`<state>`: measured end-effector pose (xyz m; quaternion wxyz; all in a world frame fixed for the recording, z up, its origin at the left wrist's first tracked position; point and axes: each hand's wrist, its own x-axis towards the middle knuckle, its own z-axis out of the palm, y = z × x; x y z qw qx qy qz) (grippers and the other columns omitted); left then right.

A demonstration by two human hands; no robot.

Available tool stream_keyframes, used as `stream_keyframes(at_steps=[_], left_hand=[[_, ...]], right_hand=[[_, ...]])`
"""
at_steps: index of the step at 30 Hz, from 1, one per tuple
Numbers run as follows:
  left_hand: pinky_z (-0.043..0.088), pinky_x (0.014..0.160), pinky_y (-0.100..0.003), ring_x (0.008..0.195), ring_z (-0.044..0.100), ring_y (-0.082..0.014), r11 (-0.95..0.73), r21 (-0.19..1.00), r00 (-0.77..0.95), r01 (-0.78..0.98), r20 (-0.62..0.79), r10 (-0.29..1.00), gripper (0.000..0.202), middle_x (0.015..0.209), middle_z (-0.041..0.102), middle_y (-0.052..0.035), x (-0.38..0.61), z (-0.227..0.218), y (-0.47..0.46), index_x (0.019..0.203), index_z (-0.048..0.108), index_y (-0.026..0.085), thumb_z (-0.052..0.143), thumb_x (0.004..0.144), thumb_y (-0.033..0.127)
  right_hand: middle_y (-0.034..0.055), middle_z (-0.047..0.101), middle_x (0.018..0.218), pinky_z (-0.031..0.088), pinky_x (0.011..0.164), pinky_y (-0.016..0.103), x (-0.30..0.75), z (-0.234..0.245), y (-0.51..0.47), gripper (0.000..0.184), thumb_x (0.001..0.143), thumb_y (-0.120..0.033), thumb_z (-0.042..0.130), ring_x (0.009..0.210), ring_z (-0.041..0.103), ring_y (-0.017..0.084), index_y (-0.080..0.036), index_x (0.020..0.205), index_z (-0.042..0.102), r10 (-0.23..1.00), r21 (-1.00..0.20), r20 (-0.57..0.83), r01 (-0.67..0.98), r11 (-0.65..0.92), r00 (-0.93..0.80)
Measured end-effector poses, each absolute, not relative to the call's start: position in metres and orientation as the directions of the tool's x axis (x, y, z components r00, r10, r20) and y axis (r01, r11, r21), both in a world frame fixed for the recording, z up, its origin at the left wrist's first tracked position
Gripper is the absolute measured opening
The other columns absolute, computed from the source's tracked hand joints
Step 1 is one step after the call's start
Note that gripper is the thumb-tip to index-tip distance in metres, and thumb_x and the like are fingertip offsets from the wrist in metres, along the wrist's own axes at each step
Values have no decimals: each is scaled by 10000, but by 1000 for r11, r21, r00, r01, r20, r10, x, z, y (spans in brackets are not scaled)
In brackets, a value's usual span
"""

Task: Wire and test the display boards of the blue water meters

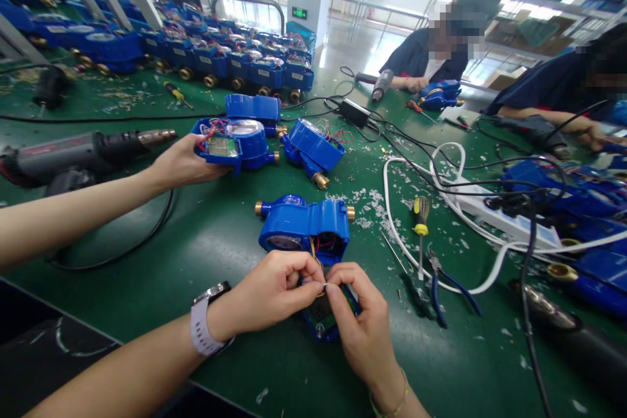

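Apparently at the wiring step: with left hand [277, 287] and right hand [360, 313] together, thumbs clamped to forefingers on a pale wire end [325, 284], above a circuit board [321, 308] just in front of an uncovered blue meter [304, 225]. Too small to tell whether joined. Probably calls next for steady pinching, without tugging.

Counting nearby, left to right: one heat gun [73, 153]; one co-worker's hand [183, 160], clamped on one meter [252, 137]; two loose meters, one behind [252, 106], one beside [316, 144]; one uncovered, between bench tools and hands; two screwdrivers [420, 215]; one pair of pliers [437, 294]; one power strip [504, 215]; another heat gun [563, 326].
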<state>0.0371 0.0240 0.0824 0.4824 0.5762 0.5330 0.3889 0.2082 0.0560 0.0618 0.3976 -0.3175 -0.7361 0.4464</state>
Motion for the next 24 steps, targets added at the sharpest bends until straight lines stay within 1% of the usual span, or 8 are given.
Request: stream_keyframes(at_steps=[3,8,11,17,21,24], left_hand=[[242,439,-173,479,324,-56,5,968,125,251,-37,992,143,561,422,75,38,82,23,761,611,131,575,856,232],[241,448,-172,488,319,-56,-96,954,95,284,71,993,141,563,406,73,40,79,22,733,607,132,553,851,188],[239,453,-174,492,307,-58,-118,958,89,262,98,991,128,565,395,74,40,79,22,723,588,134,537,837,161],[231,457,-193,491,289,-67,-30,977,89,209,12,996,111,559,381,74,40,72,20,718,557,142,548,815,196],[240,467,-195,505,311,-69,23,984,56,176,-34,998,189,568,397,62,42,72,21,683,535,141,577,813,272],[259,479,-195,518,334,-74,72,991,65,114,-80,995,219,574,420,51,42,74,24,692,552,131,573,814,311]], right_hand=[[-3,554,824,408,726,278,208,62,56,148,938,-140,503,799,542,155,-208,808,523,821,-908,299,120,402,-487],[2,554,833,414,726,287,208,61,55,145,938,-138,502,804,543,159,-207,814,527,815,-900,314,120,419,-487],[5,561,847,420,736,291,207,59,55,133,936,-128,507,818,549,160,-206,831,533,808,-888,335,123,442,-485],[9,569,857,427,733,293,205,61,54,136,932,-104,491,823,551,158,-206,861,547,774,-849,396,124,513,-493],[17,574,869,429,736,300,205,61,53,148,926,-85,479,835,552,164,-205,884,554,757,-823,430,133,553,-492],[18,573,869,430,736,296,205,61,54,143,931,-91,485,837,552,164,-204,881,557,768,-828,419,142,542,-485]])
